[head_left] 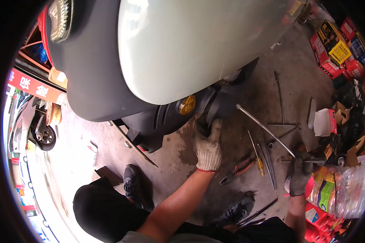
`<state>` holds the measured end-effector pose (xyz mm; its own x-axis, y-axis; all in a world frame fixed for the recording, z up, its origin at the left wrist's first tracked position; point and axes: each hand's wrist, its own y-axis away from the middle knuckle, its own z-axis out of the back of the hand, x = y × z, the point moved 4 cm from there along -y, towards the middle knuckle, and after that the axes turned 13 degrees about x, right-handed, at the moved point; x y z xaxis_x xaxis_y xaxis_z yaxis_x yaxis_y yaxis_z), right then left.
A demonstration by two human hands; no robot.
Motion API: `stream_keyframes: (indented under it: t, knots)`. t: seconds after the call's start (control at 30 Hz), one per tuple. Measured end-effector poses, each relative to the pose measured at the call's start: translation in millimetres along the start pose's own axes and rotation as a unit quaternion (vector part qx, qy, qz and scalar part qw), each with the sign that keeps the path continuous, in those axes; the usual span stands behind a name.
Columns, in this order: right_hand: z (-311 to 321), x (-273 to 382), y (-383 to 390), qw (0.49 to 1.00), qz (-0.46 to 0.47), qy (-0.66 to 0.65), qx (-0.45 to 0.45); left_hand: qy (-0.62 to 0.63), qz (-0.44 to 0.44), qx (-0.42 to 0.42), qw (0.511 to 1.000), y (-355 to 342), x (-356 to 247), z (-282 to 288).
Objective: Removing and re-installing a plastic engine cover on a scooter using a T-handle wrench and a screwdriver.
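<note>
My right hand [299, 178], in a dark work glove, is closed around the crossbar of a T-handle socket wrench [265, 130]. The wrench's long metal shaft slants up to the left, its tip in the air short of a scooter's dark lower bodywork. My left hand [208, 148], in a whitish knit glove with a red cuff edge, reaches up to the scooter's black mudguard [221, 103]. Its fingertips are dark against the black parts and cannot be made out well. Just above it is a round amber reflector [187, 105]. The scooter's pale panel [190, 48] fills the upper middle.
On the concrete lie pliers [237, 171], a yellow-handled screwdriver [259, 164] and another T-handle wrench [282, 101]. Red boxes [326, 60], an opened white carton [323, 123] and clear plastic bottles [344, 190] crowd the right. My shoes [130, 182] stand below the scooter.
</note>
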<state>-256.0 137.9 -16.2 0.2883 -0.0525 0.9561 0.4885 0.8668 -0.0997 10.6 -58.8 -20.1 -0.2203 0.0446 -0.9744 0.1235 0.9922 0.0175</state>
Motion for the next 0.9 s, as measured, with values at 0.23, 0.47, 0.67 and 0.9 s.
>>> stream_keyframes:
  t: [0.23,0.47,0.67,0.9]
  knots:
    - [1.1,-1.4,-2.2,0.999,0.0,0.026,-0.019,-0.099,0.007,0.012,0.995,-0.2,6.5,6.6]
    - [-13.0,-21.7,5.5,0.992,-0.065,-0.112,0.01,-0.163,-0.049,0.046,0.984,-5.7,14.3,11.4]
    - [-14.3,-30.0,10.7,0.992,-0.071,-0.105,0.001,-0.183,-0.058,0.069,0.979,-7.7,18.1,16.1]
    - [-11.1,-34.4,11.8,0.991,-0.088,-0.096,0.017,-0.221,-0.076,0.066,0.97,-5.8,22.9,13.4]
